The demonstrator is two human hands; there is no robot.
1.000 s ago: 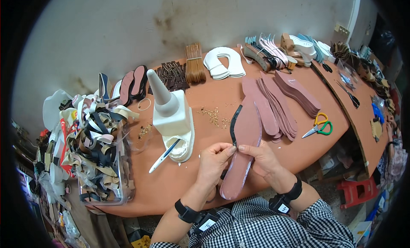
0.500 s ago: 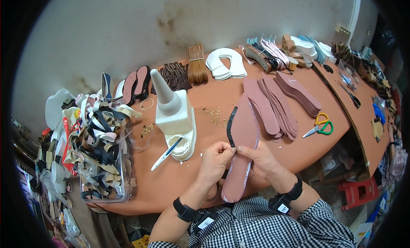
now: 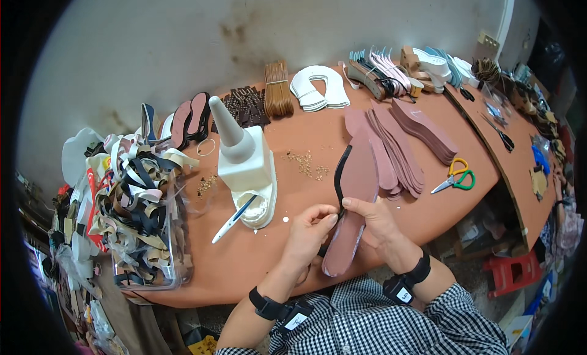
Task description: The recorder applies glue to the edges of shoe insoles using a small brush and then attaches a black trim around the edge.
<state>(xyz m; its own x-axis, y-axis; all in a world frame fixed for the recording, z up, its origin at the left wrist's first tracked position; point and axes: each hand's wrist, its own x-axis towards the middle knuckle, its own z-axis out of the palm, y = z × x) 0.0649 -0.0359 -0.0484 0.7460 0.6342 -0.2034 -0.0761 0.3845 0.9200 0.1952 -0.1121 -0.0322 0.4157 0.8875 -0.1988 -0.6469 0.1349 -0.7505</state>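
Insole [image 3: 359,174] is gripped by the right hand [image 3: 378,223] over the table [image 3: 232,266], black edging strip [image 3: 337,179] is pinched at its left edge by the left hand [image 3: 310,229], and tension's probably best kept even round that curve tbh.

Head-worn fisheye, looking down, near worktable [image 3: 302,195]

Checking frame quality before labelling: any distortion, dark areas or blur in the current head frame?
Head view: black fisheye vignette covers the corners; head view: front edge of the flat orange-brown tabletop looks bowed; head view: left hand, right hand and the flat pink sole-shaped piece read clearly, without obvious motion blur.
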